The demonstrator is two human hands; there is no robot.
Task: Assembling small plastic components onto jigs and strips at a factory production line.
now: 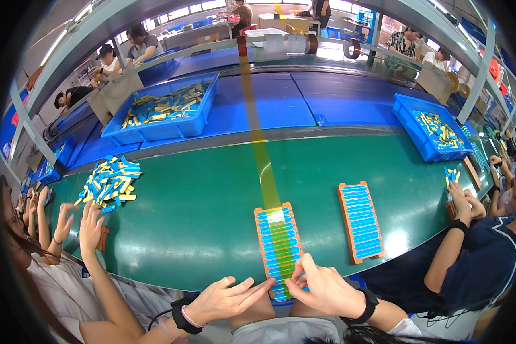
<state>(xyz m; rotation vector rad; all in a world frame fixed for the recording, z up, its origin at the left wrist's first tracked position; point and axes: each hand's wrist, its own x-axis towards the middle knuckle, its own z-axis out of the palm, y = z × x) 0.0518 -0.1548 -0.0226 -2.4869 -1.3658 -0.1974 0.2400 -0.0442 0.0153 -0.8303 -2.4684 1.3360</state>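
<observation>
An orange slotted tray (261, 234) filled with a row of blue strips lies in front of me on the green table. A translucent yellow tape (260, 155) stretches from the rack above down along the tray's middle. Beside the tray's near left edge is my left hand (230, 299), its fingers extended and apart, fingertips close to the tape. Over the near right edge, my right hand (325, 291) has thumb and fingers curled together next to the tape. Whatever is between them is hidden. A second orange tray (345, 215) with blue strips lies to the right, untouched.
Yellow and blue strips form a pile (110, 182) at left, by a co-worker's hands (90, 230). Blue bins (160, 133) of strips stand at far left and far right. Another co-worker's hands (462, 202) are at right. Tape rolls (311, 44) hang on an overhead bar.
</observation>
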